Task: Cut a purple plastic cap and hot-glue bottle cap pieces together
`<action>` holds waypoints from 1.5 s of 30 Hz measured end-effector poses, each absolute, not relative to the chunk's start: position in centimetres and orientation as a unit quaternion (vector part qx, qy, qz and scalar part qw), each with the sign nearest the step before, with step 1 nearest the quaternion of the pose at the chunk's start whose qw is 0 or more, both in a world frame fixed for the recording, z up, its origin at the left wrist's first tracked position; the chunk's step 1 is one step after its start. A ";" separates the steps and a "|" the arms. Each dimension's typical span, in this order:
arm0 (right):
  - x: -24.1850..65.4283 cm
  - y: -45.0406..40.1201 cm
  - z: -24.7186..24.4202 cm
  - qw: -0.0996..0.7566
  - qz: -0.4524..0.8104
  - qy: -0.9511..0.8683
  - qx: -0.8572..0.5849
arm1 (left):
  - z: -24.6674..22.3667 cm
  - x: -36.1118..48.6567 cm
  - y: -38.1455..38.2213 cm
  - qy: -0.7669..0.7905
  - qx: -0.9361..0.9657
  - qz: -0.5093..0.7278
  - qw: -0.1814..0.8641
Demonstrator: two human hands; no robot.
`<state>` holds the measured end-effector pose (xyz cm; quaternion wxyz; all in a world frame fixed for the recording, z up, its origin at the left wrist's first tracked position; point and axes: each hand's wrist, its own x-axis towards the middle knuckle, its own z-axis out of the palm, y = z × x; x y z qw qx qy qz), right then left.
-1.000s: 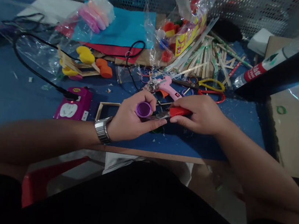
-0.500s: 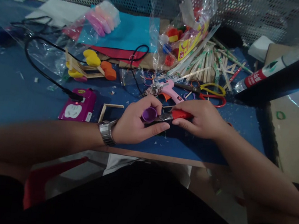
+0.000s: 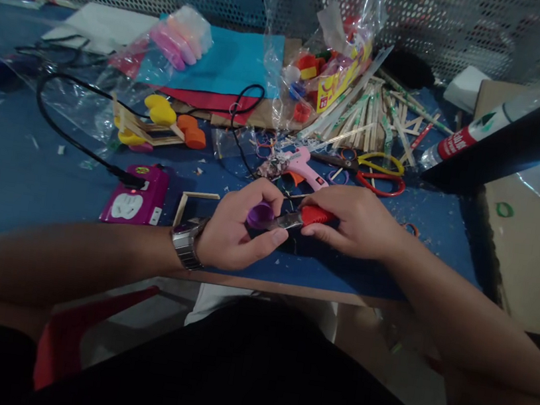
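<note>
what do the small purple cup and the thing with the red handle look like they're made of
The small purple cup looks like smooth plastic, going by its even colour and soft sheen. The red-handled cutter seems to have a ridged plastic grip and a shiny grey, probably steel, blade.

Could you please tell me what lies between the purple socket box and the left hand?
In the head view, a thin wooden frame lies there on the blue tabletop, between the purple socket box and left hand.
</note>
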<state>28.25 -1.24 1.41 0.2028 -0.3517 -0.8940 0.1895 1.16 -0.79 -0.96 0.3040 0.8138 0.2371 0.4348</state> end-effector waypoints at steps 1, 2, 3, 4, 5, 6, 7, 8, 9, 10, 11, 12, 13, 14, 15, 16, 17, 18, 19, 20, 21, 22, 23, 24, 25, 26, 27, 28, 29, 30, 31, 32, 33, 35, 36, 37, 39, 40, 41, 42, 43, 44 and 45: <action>28.2 -1.2 1.4 0.200 0.189 -0.895 -0.352 | -0.9 1.1 -0.8 0.245 0.812 0.435 0.303; 28.2 -1.2 1.5 0.197 0.187 -0.895 -0.355 | -0.9 1.1 -0.9 0.252 0.811 0.435 0.300; 28.2 -1.3 1.5 0.194 0.184 -0.895 -0.357 | -0.9 1.1 -1.0 0.259 0.810 0.434 0.298; 28.2 -1.3 1.5 0.193 0.182 -0.895 -0.359 | -0.8 1.0 -1.0 0.264 0.809 0.433 0.297; 28.2 -1.4 1.6 0.193 0.181 -0.895 -0.360 | -0.8 1.0 -1.1 0.268 0.807 0.434 0.296; 28.2 -1.4 1.6 0.194 0.180 -0.895 -0.360 | -0.8 1.0 -1.1 0.268 0.805 0.438 0.297; 28.2 -1.5 1.6 0.196 0.178 -0.894 -0.360 | -0.8 1.0 -1.2 0.268 0.803 0.442 0.297; 28.2 -1.5 1.6 0.201 0.175 -0.894 -0.360 | -0.8 1.1 -1.2 0.265 0.801 0.449 0.294; 28.1 -1.6 1.7 0.206 0.170 -0.894 -0.360 | -0.8 1.1 -1.1 0.259 0.800 0.458 0.288; 28.1 -1.6 1.7 0.211 0.164 -0.894 -0.360 | -0.8 1.1 -1.1 0.252 0.800 0.468 0.279; 28.0 -1.7 1.7 0.215 0.159 -0.894 -0.360 | -0.9 1.2 -1.1 0.245 0.799 0.477 0.271; 28.0 -1.7 1.7 0.218 0.156 -0.894 -0.359 | -0.9 1.3 -1.0 0.242 0.799 0.484 0.264; 28.0 -1.8 1.7 0.221 0.153 -0.894 -0.359 | -0.9 1.3 -1.0 0.240 0.797 0.488 0.261; 27.9 -1.8 1.7 0.223 0.151 -0.893 -0.360 | -1.0 1.4 -1.0 0.241 0.795 0.490 0.262; 27.9 -1.8 1.7 0.225 0.150 -0.893 -0.360 | -1.0 1.4 -1.0 0.244 0.794 0.489 0.267; 27.9 -1.9 1.7 0.224 0.151 -0.892 -0.361 | -1.0 1.4 -1.0 0.243 0.793 0.489 0.272; 27.8 -1.9 1.7 0.222 0.153 -0.893 -0.361 | -1.0 1.4 -1.1 0.240 0.792 0.488 0.277; 27.8 -1.9 1.7 0.218 0.157 -0.893 -0.360 | -1.1 1.4 -1.1 0.235 0.793 0.486 0.281; 27.8 -2.0 1.7 0.212 0.161 -0.894 -0.361 | -1.1 1.4 -1.2 0.231 0.794 0.485 0.285; 27.8 -2.0 1.7 0.205 0.164 -0.894 -0.363 | -1.1 1.4 -1.2 0.228 0.795 0.483 0.288; 27.7 -2.1 1.6 0.199 0.163 -0.894 -0.366 | -1.1 1.4 -1.2 0.227 0.796 0.481 0.290; 27.7 -2.1 1.6 0.194 0.162 -0.894 -0.370 | -1.1 1.4 -1.3 0.226 0.797 0.479 0.291; 27.7 -2.1 1.6 0.190 0.159 -0.894 -0.373 | -1.0 1.4 -1.3 0.226 0.799 0.474 0.292; 27.6 -2.2 1.6 0.186 0.158 -0.894 -0.375 | -1.0 1.3 -1.4 0.227 0.802 0.469 0.293; 27.6 -2.2 1.5 0.183 0.156 -0.894 -0.377 | -1.0 1.3 -1.4 0.229 0.804 0.464 0.293; 27.6 -2.2 1.5 0.181 0.155 -0.894 -0.379 | -1.0 1.3 -1.4 0.230 0.807 0.457 0.294; 27.6 -2.3 1.5 0.178 0.154 -0.893 -0.382 | -0.9 1.3 -1.4 0.230 0.812 0.449 0.294; 27.5 -2.3 1.5 0.177 0.153 -0.893 -0.385 | -1.0 1.3 -1.4 0.231 0.816 0.440 0.294; 27.5 -2.3 1.5 0.175 0.151 -0.892 -0.388 | -1.0 1.2 -1.4 0.231 0.821 0.431 0.294; 27.5 -2.3 1.5 0.174 0.150 -0.892 -0.389 | -1.0 1.2 -1.3 0.230 0.826 0.424 0.293; 27.5 -2.3 1.5 0.174 0.150 -0.892 -0.390 | -1.1 1.2 -1.3 0.229 0.830 0.418 0.290; 27.5 -2.3 1.5 0.174 0.149 -0.892 -0.391 | -1.1 1.2 -1.2 0.229 0.832 0.416 0.287; 27.6 -2.3 1.6 0.175 0.147 -0.891 -0.392 | -1.1 1.2 -1.2 0.230 0.833 0.416 0.284; 27.6 -2.3 1.6 0.176 0.142 -0.891 -0.395 | -1.0 1.2 -1.1 0.234 0.834 0.416 0.277; 27.7 -2.2 1.6 0.177 0.139 -0.891 -0.395 | -0.9 1.2 -1.1 0.238 0.836 0.411 0.276; 27.7 -2.2 1.7 0.177 0.138 -0.891 -0.394 | -0.8 1.3 -1.1 0.243 0.836 0.409 0.274; 27.8 -2.1 1.8 0.181 0.140 -0.893 -0.387 | -0.6 1.3 -1.1 0.253 0.832 0.405 0.282; 27.8 -2.0 1.9 0.183 0.143 -0.894 -0.382 | -0.5 1.4 -1.1 0.254 0.827 0.407 0.292; 27.8 -2.0 2.0 0.185 0.146 -0.896 -0.377 | -0.4 1.4 -1.1 0.256 0.822 0.411 0.301; 27.8 -2.0 2.1 0.185 0.149 -0.897 -0.373 | -0.3 1.5 -1.2 0.257 0.815 0.418 0.309; 27.8 -2.0 2.1 0.185 0.152 -0.897 -0.372 | -0.2 1.5 -1.2 0.258 0.807 0.426 0.316; 27.8 -2.0 2.2 0.186 0.153 -0.896 -0.372 | -0.2 1.5 -1.3 0.259 0.801 0.434 0.321; 27.8 -2.0 2.2 0.187 0.153 -0.895 -0.374 | -0.2 1.5 -1.3 0.262 0.795 0.441 0.324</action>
